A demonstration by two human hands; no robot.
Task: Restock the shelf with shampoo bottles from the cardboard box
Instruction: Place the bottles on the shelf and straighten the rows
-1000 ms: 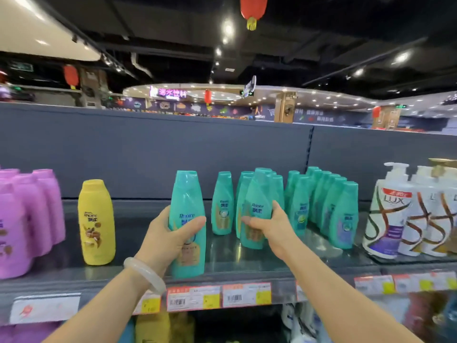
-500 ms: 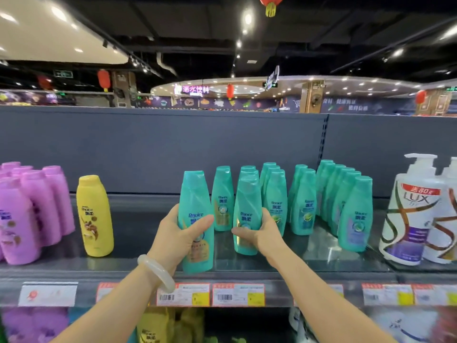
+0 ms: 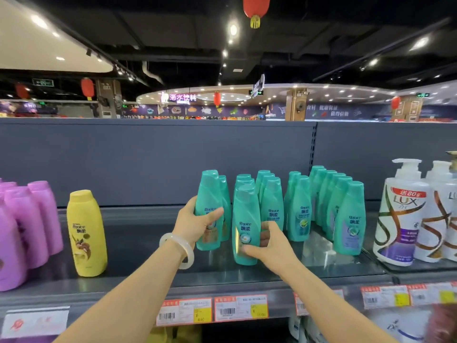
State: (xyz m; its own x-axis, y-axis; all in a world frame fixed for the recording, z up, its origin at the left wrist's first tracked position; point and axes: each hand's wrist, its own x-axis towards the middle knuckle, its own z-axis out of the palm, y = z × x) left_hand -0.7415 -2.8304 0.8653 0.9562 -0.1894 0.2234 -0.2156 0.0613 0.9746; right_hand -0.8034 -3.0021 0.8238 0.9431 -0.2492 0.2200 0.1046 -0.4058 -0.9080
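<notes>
— How are the bottles held?
— One teal Rejoice shampoo bottle (image 3: 209,214) is gripped by the left hand (image 3: 195,225), another (image 3: 246,226) by the right hand (image 3: 268,245) (both upright), mid-shelf (image 3: 138,276), behind its front edge.

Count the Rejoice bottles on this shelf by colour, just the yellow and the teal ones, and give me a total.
Yellow Rejoice bottle: 1
Teal Rejoice bottles: 16 whose caps show
Total: 17, though more could be hidden behind the teal rows.
</notes>
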